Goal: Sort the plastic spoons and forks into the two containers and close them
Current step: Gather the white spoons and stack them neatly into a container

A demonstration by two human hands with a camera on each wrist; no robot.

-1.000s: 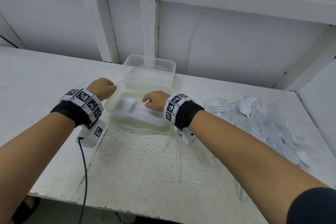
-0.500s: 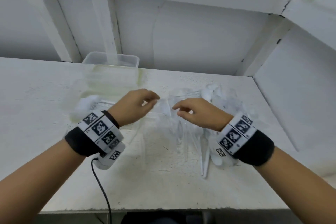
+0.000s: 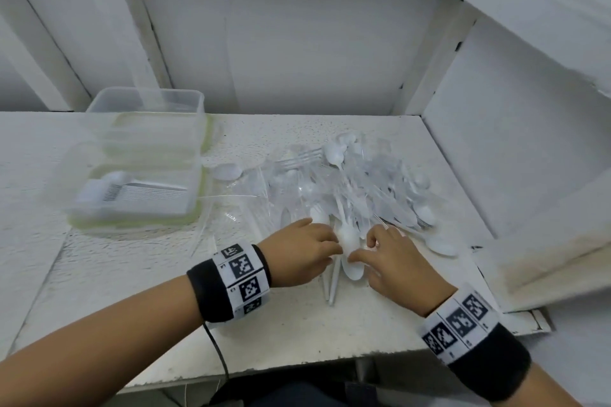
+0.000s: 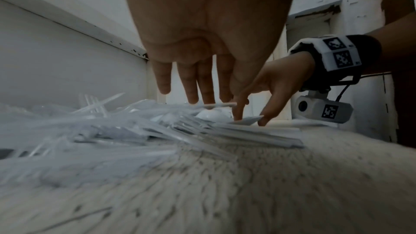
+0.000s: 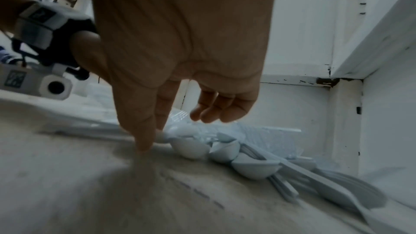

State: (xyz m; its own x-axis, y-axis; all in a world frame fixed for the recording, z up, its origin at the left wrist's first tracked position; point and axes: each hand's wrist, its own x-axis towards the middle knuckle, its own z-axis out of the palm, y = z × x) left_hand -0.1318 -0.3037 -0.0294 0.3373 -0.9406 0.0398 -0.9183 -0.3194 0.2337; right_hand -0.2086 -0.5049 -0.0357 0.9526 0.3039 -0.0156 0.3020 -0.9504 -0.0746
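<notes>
On the far left of the desk two clear containers are sitting one behind the other, both with lids off; the nearer one is already holding a neat row of white forks, while what the rear one holds is too hazy to tell. Moving rightward, a few stray handles are lying between the containers and the big loose pile of spoons and forks, much of it in clear wrappers, spreading toward the right wall.

At the pile's near edge the left hand is reaching in with fingers nearly straight, tips just brushing a thin handle; its grip is apart, clamped on nothing. Just beside it the right hand is pressing thumb and forefinger down around the bowl of a white spoon, the other fingers loosely curled above the heap. Whether that grip is really together on the spoon or only touching it, I cannot tell.

The risk, to my eye, is in the tangle: handles are crossing over each other, so lifting one piece is likely to drag neighbours along and scatter them toward the desk's front edge. The slick wrappers are also making spoons and forks hard to distinguish, so a spoon could end up among the forks.
</notes>
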